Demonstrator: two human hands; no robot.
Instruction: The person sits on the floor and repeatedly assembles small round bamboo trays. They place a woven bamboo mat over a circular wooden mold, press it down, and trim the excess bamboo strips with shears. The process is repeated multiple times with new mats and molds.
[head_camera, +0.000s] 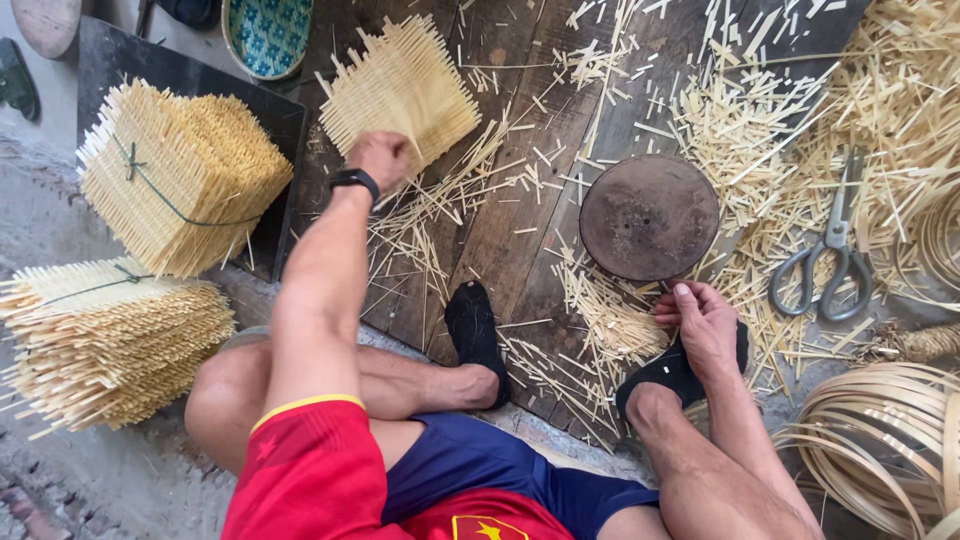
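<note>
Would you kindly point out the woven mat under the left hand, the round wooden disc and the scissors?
woven mat (405, 85), head view, middle of its weave.
round wooden disc (648, 217), head view, centre of its top face.
scissors (829, 250), head view, near the pivot.

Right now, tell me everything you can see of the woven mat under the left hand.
The woven mat is a pale yellow square of thin bamboo-like strips, closely interlaced, with loose strip ends sticking out along every edge. It lies flat on the dark wooden boards, turned at an angle. The left hand, with a black watch on its wrist, grips its near edge. Loose cut strips are scattered around it. It looks intact and unbound, unlike the tied stacks of similar mats to its left.
</note>
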